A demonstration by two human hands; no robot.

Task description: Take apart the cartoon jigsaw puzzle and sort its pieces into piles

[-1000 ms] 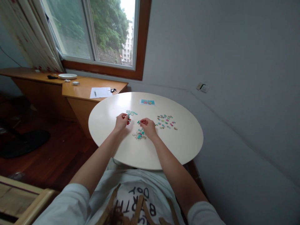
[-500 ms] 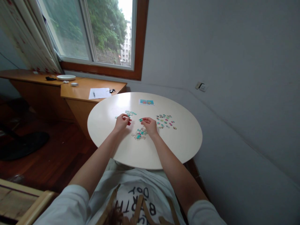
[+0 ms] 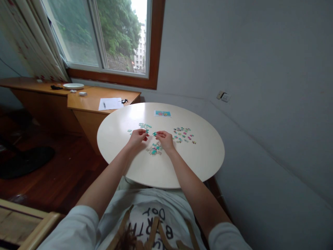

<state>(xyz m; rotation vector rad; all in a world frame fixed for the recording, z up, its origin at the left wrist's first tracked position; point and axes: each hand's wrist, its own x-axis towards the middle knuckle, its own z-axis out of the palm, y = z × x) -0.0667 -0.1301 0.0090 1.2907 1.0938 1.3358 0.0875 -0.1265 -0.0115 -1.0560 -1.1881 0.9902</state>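
The left hand (image 3: pixel 138 136) and the right hand (image 3: pixel 165 139) are held just above the middle of the white counter (image 3: pixel 163 170), apart from each other. The right hand pinches a teal piece (image 3: pixel 154 134) between its fingertips, at its left side. The left hand is curled, its fingertips closed on a green piece (image 3: pixel 147 131) that shows at its right side; the fingers partly hide it. A narrow gap lies between the two pieces.

More jigsaw pieces lie on the counter in three groups. The far group (image 3: pixel 145 125), mostly pale and green, is just beyond the left hand, and a single piece (image 3: pixel 129 131) lies by itself to the left of that hand. The near group (image 3: pixel 154 149), pale and teal with a bit of pink, is heaped between the forearms, nearer than both hands. The right group (image 3: pixel 184 134), in mixed colours, is spread out to the right of the right hand. Toward the far edge lies a picture card (image 3: pixel 162 113), mainly blue, well apart from the hands.

Left of the counter, at the far side, a wooden desk (image 3: pixel 96 94) carries a sheet of paper (image 3: pixel 111 102), keys (image 3: pixel 125 101) at its right edge, a small white box (image 3: pixel 82 93) and a white plate (image 3: pixel 74 85). A window (image 3: pixel 119 38) stands behind the desk, with a curtain (image 3: pixel 33 38) at its left.
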